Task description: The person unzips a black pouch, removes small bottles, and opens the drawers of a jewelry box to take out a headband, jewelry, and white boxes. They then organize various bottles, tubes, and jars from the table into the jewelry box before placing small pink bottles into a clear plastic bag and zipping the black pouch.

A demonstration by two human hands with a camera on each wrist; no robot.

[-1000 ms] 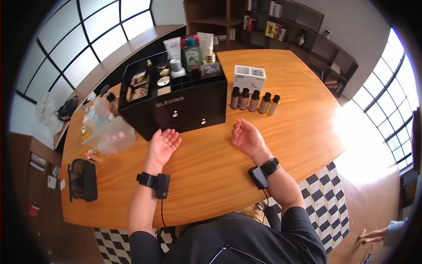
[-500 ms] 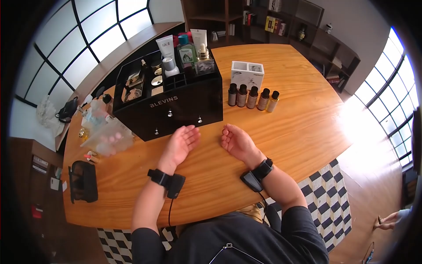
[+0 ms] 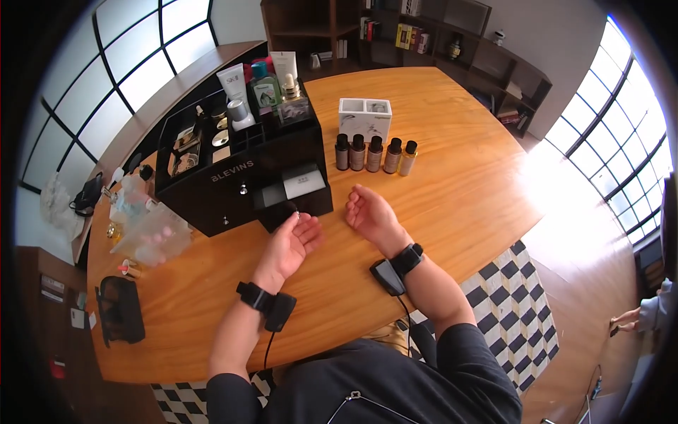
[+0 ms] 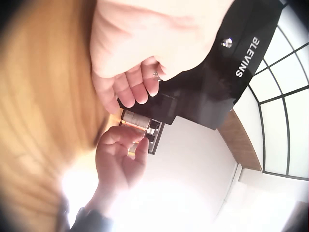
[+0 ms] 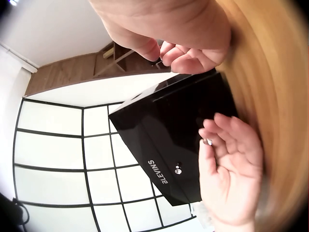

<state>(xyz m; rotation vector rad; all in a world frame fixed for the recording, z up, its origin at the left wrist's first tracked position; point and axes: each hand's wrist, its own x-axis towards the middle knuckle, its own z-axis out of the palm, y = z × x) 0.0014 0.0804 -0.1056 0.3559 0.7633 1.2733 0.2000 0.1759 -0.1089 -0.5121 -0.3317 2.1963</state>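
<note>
A glossy black cosmetics organizer (image 3: 272,164) marked BLEVINS stands on the table, its lower right drawer (image 3: 319,201) pulled out. Inside that drawer a white box (image 3: 304,184) is visible. My left hand (image 3: 284,249) pinches the drawer's small clear knob (image 5: 207,142) between thumb and index finger, the other fingers spread loosely. To the right of the drawer, my right hand (image 3: 374,216) hovers over the table with loosely curled fingers and nothing in them. Tubes, a green bottle (image 3: 265,92) and compacts fill the organizer's top compartments.
Several small dark-capped bottles (image 3: 375,155) line up before a white marbled two-part holder (image 3: 364,116), right of the organizer. On the left lie a clear plastic bag (image 3: 152,237) and a black mesh case (image 3: 121,309). The wooden table's (image 3: 438,205) near edge borders my body.
My left hand has moved right to the lower right knob, and that drawer has come out toward me. The right hand stays beside it. The head view has shifted somewhat.
</note>
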